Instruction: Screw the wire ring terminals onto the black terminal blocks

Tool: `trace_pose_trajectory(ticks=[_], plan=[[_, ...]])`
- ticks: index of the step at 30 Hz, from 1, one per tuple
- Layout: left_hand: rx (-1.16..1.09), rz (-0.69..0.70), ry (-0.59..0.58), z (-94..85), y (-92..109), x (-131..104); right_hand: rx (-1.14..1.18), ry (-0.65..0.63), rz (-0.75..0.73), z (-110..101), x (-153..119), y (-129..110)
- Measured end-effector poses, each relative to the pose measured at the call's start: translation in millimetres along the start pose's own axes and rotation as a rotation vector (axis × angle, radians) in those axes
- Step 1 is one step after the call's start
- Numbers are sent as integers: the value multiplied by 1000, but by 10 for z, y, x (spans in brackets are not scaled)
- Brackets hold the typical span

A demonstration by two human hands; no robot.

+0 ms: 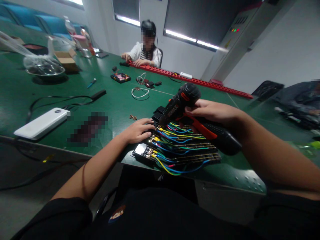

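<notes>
My right hand is wrapped round the grip of a black and orange power screwdriver, whose front end points down at a row of black modules. My left hand rests on the left end of these modules, fingers bent; whether it grips one is hidden. Yellow, blue, green and red wires run from brass terminals to dark strips on the right. The nearest black module lies at the table's front edge. Small brass screws lie just beyond my left hand.
On the green table are a white power bank, a black cable, a blue pen, an open cardboard box and a bagged metal bowl. A person sits across, behind a long red rail.
</notes>
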State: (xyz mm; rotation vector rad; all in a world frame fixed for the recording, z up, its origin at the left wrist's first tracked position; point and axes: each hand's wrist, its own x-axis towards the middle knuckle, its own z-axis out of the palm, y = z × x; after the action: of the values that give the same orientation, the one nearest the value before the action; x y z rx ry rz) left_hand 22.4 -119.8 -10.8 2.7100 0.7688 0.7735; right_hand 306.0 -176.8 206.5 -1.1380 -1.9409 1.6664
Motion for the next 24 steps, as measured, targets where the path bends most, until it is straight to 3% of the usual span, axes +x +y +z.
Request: trace_pose_trajectory(ticks=[13, 24], plan=[[3, 7, 12, -11, 25, 24, -102, 91, 35, 90, -44, -50], [-4, -9, 1, -9, 4, 27, -205, 54, -33, 168, -69, 7]])
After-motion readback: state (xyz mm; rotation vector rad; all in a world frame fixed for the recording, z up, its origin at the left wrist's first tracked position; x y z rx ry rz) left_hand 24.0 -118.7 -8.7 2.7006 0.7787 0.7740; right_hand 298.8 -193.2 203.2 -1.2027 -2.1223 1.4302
